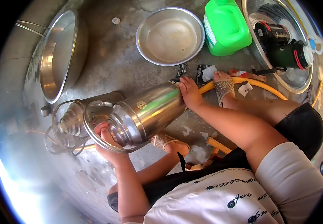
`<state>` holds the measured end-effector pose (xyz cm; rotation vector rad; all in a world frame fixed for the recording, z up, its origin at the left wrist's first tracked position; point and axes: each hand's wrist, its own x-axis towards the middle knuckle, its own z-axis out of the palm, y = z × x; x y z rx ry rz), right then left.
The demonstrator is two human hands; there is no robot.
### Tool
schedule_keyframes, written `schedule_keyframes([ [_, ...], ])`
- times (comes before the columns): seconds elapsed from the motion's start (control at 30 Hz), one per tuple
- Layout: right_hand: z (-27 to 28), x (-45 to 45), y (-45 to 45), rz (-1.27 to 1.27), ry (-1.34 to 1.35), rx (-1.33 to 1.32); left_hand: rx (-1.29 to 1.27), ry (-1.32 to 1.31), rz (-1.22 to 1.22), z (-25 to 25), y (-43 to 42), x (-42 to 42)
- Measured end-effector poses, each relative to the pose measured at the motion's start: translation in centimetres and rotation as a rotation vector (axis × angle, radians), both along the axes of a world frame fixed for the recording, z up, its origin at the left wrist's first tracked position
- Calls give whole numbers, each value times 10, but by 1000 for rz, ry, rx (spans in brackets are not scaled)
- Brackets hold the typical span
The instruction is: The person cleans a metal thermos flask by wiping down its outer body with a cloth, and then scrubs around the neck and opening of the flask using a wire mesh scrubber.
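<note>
A shiny steel thermos flask (157, 106) lies tilted across in front of me, its stepped neck toward the lower left and its base toward the upper right. My left hand (108, 143) is closed at the neck, inside the loop of the big handle; part of the grip is hidden. At the other end, my right hand (191, 93) grips the base, fingers bent over its rim. Just beyond the neck, a second steel flask (73, 119) with wire handles rests on its side on the floor.
A steel basin (170, 61) with cloudy liquid stands ahead beside a green jerrycan (226, 28). Leaning at the left is a large pan (72, 37). Dark bottles lie in a big basin (297, 89) at right. A yellow hose (266, 85) curves past my foot.
</note>
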<state>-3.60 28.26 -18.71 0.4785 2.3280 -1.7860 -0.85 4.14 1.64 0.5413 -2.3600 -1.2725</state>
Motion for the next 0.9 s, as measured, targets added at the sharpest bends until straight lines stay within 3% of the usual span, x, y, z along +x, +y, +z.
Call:
schedule_keyframes([
  [0.07, 28, 6, -24, 78, 302, 361, 24, -50, 56, 4, 2, 3],
  [0.17, 74, 0, -49, 143, 425, 253, 121, -90, 130, 9, 2, -1],
  [0.23, 96, -6, -63, 204, 648, -210, 277, -75, 204, 8, -2, -4],
  [0.27, 91, -5, -62, 203, 649, -217, 271, -97, 195, 7, -7, -3],
  [0.33, 65, -9, -48, 157, 553, 208, 277, -103, 227, 9, -4, -3],
  [0.4, 29, -14, -30, 37, 345, 397, 288, -135, 223, 10, -4, 1],
  [0.43, 23, -20, -27, 18, 323, 356, 290, -135, 225, 9, -2, 3],
  [0.53, 8, -36, -24, -35, 234, 297, -75, -139, -42, 11, 4, 13],
  [0.63, 17, -51, -35, -66, 177, 257, -295, -123, -137, 10, 7, 14],
  [0.77, 97, -36, -79, 93, 514, 32, -101, -195, 51, 0, -8, 14],
  [0.83, 139, -19, -101, 222, 636, -89, 152, -209, 117, 0, -15, 13],
  [0.9, 156, -13, -110, 311, 684, -305, 135, -185, 100, -4, -20, 13],
])
